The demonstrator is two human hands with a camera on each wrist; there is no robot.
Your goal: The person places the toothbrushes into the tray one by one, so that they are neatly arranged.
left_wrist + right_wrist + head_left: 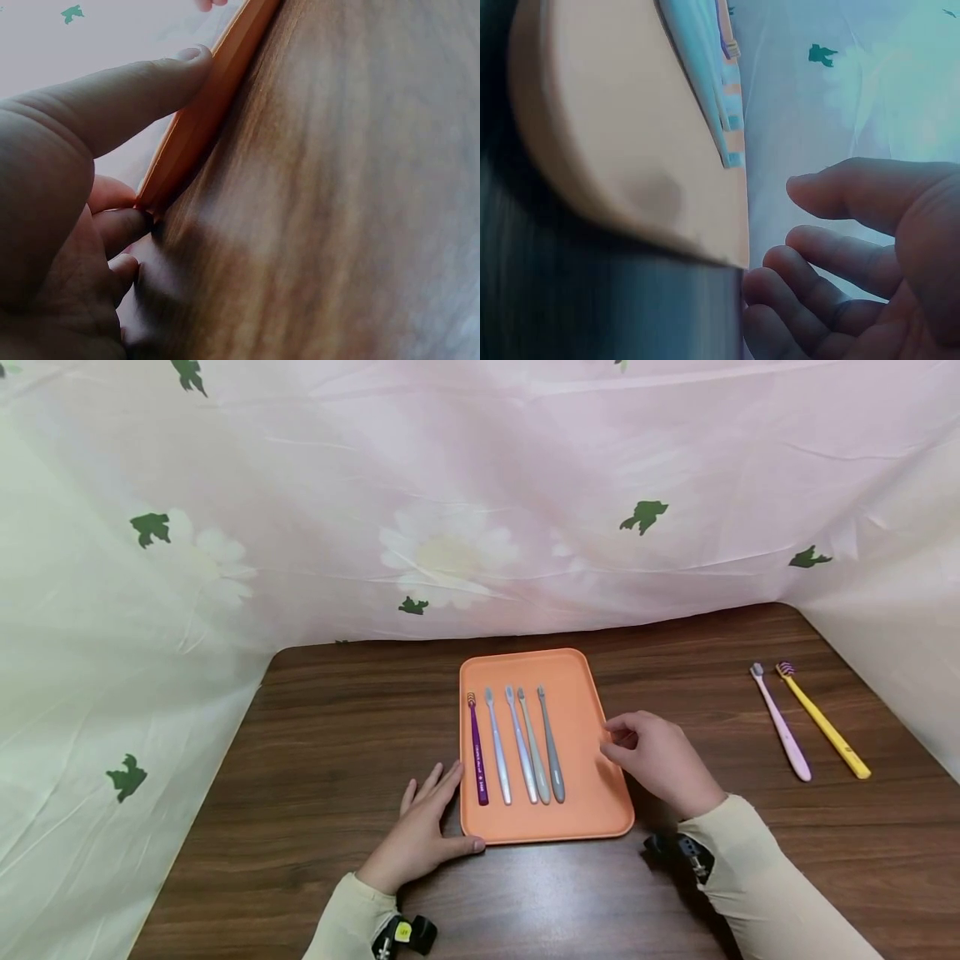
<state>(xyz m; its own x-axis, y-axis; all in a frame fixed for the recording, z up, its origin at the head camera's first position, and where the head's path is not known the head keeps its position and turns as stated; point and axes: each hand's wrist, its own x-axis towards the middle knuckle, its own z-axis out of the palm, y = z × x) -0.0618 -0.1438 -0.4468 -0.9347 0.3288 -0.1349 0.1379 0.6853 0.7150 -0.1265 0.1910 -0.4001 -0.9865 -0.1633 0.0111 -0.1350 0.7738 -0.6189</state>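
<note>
Orange tray (592,735) sits mid-table (315,777) with five toothbrushes side by side in it: purple toothbrush (477,752) leftmost, four grey toothbrushes (525,747) beside it. Your left hand (423,835) lies flat, fingers straight, thumb along the tray's near left corner, touching the rim. Your right hand (656,760) hovers at the tray's right edge, fingers loosely curled, holding nothing. Pink toothbrush (782,722) and yellow toothbrush (823,720) lie well apart at far right.

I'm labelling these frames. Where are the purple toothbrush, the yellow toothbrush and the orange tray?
purple toothbrush (477,760): head view, middle of its handle.
yellow toothbrush (823,723): head view, middle of its handle.
orange tray (592,777): head view, bare floor near its right rim.
</note>
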